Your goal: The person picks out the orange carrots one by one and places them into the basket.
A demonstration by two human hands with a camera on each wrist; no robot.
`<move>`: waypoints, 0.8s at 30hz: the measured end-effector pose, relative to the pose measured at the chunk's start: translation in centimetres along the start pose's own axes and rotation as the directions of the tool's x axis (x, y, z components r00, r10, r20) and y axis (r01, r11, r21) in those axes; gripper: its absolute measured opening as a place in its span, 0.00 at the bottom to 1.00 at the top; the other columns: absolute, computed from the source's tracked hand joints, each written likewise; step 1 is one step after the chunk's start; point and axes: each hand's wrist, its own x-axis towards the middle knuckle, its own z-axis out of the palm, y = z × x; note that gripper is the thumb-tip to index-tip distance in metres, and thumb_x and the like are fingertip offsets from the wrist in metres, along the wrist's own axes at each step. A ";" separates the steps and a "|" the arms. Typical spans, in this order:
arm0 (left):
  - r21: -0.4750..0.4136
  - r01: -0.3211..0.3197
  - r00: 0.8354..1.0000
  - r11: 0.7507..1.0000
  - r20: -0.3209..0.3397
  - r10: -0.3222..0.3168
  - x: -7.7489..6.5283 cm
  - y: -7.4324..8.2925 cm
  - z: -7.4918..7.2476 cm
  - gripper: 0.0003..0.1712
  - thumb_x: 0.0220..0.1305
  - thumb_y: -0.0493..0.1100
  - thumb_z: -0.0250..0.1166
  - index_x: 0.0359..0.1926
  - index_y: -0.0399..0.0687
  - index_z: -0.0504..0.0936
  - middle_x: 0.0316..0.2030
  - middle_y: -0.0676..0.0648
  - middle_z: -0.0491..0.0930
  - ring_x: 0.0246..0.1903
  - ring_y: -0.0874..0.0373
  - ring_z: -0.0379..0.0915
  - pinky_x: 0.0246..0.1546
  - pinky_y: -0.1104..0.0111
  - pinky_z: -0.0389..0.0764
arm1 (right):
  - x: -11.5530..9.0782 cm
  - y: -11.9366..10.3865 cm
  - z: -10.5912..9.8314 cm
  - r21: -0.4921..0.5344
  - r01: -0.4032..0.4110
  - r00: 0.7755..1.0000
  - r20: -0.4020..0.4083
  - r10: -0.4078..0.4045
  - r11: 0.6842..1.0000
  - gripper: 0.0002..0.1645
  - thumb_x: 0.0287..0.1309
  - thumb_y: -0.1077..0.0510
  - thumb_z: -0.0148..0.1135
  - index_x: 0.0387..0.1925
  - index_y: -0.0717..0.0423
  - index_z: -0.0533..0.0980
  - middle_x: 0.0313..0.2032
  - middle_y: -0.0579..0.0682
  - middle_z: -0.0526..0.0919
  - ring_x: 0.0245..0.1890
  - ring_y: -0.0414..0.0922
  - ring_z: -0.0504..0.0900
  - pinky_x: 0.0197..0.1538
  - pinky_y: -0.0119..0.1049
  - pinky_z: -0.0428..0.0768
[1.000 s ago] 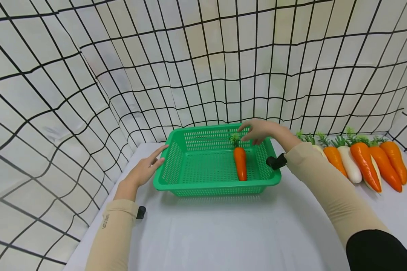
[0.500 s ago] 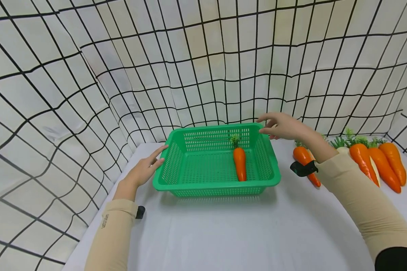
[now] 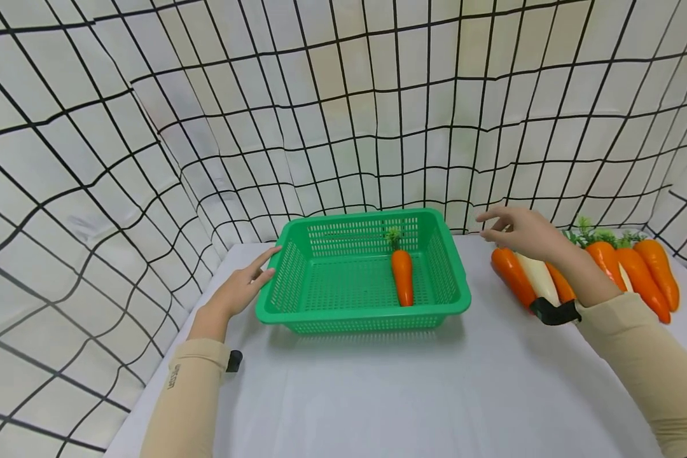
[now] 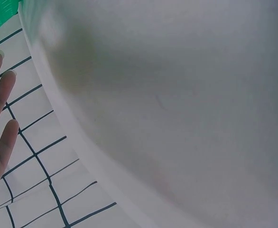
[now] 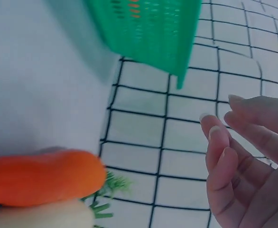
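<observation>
The green basket [image 3: 363, 317] sits on the white table [image 3: 343, 394], a carrot [image 3: 402, 278] lying inside, toward three o'clock. At nine o'clock the left hand [image 3: 242, 287] touches its rim, fingers spread. Beyond three o'clock, the right hand [image 3: 522, 234] hovers, fingers loosely bent and parted, near orange and white vegetables [image 3: 605, 259].

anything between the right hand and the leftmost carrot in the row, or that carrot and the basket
Nothing visible stands between the right hand and the leftmost carrot in the row. Between that carrot and the inside of the basket, only its right wall stands.
</observation>
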 end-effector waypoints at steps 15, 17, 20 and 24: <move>0.000 -0.003 1.000 1.000 0.004 0.003 -0.1 0.0 -0.1 0.35 0.82 0.61 0.44 0.82 0.62 0.50 0.60 0.27 0.76 0.59 0.28 0.73 0.54 0.33 0.72 | -1.5 6.3 2.0 0.021 -0.176 0.982 0.066 0.174 0.984 0.33 0.68 0.60 0.65 0.68 0.70 0.68 0.55 0.75 0.78 0.35 0.52 0.85 0.38 0.47 0.86; 0.004 -0.003 1.000 1.000 0.003 0.003 0.0 0.0 -0.1 0.35 0.82 0.61 0.43 0.82 0.63 0.51 0.60 0.27 0.76 0.58 0.29 0.73 0.53 0.34 0.72 | -1.6 6.6 2.1 0.034 -0.190 0.979 0.076 0.187 0.981 0.35 0.67 0.60 0.65 0.69 0.71 0.65 0.57 0.77 0.76 0.35 0.53 0.85 0.39 0.47 0.86; 0.010 -0.003 1.000 1.000 0.001 0.003 0.1 0.0 -0.2 0.35 0.82 0.61 0.43 0.82 0.63 0.50 0.60 0.27 0.76 0.58 0.29 0.73 0.53 0.33 0.72 | -1.5 7.2 2.4 0.047 -0.201 0.977 0.079 0.197 0.978 0.36 0.67 0.61 0.65 0.70 0.71 0.63 0.59 0.78 0.72 0.36 0.55 0.84 0.40 0.48 0.86; 0.008 0.002 1.000 1.000 0.006 -0.003 0.0 0.1 -0.2 0.35 0.81 0.62 0.43 0.82 0.64 0.50 0.60 0.27 0.76 0.59 0.28 0.73 0.54 0.33 0.72 | -1.3 7.7 2.9 0.009 -0.200 0.978 0.062 0.199 0.980 0.36 0.66 0.61 0.66 0.70 0.70 0.64 0.60 0.78 0.71 0.47 0.66 0.80 0.49 0.58 0.82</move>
